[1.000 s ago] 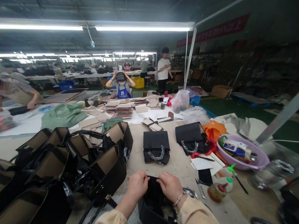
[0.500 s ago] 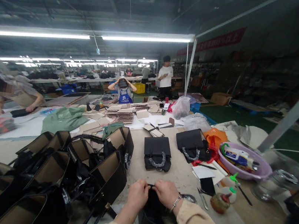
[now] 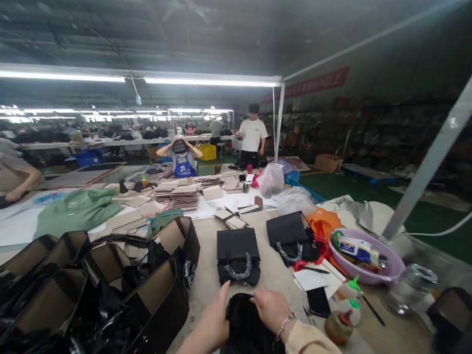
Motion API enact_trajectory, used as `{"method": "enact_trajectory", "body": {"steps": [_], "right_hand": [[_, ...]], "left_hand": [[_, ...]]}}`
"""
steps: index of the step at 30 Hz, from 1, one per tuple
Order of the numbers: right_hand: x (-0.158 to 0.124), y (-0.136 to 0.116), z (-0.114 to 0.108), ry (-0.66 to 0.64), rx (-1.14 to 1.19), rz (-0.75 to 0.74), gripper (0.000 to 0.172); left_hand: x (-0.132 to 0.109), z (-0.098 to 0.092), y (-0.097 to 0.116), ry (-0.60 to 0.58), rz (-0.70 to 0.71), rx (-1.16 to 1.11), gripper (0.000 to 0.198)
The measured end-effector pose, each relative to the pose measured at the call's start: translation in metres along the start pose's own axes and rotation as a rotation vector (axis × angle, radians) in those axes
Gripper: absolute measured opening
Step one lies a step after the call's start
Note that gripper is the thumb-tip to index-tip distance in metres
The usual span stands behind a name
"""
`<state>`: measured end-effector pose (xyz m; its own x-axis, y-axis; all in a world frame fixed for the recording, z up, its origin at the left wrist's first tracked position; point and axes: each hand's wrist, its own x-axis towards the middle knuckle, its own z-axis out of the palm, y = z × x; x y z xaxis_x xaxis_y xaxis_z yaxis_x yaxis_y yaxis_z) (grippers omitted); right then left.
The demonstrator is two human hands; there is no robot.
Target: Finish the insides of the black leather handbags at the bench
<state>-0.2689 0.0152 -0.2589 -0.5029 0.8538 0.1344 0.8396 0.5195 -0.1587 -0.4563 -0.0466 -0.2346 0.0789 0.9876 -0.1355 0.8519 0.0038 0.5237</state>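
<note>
A black handbag [image 3: 253,345] sits open on the table right in front of me. My left hand [image 3: 212,327] presses against its left rim with the fingers together and pointing up. My right hand [image 3: 270,309], with a bracelet at the wrist, grips the far rim of the same bag. Both sleeves are cream-coloured. Beyond the bag lies a flat black handbag with a chain handle [image 3: 238,254], and another one [image 3: 291,241] lies to its right.
Several upright open black bags [image 3: 113,289] crowd the left. A purple basin [image 3: 384,269], glue bottles [image 3: 350,289], a glass jar [image 3: 410,283] and a phone [image 3: 318,300] stand right. Cardboard stacks [image 3: 180,192] lie further back. Other people work at the left and far end.
The camera tilted up and shifted, so the hands sit lower in view. My left hand went from a closed grip on the rim to fingers straightened along the bag's side.
</note>
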Motion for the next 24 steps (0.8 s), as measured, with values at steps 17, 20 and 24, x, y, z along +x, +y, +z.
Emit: {"method": "enact_trajectory", "body": {"steps": [17, 20, 24], "right_hand": [[-0.006, 0.011, -0.007, -0.007, 0.056, 0.198, 0.026], [-0.01, 0.006, -0.006, -0.029, 0.05, 0.158, 0.027], [-0.017, -0.005, -0.002, -0.061, 0.048, 0.123, 0.027]], "left_hand": [[0.018, 0.001, 0.0, -0.031, -0.123, -0.073, 0.085], [0.02, -0.021, -0.012, -0.064, -0.03, -0.059, 0.084], [0.019, -0.034, -0.022, -0.061, -0.013, 0.073, 0.084]]}}
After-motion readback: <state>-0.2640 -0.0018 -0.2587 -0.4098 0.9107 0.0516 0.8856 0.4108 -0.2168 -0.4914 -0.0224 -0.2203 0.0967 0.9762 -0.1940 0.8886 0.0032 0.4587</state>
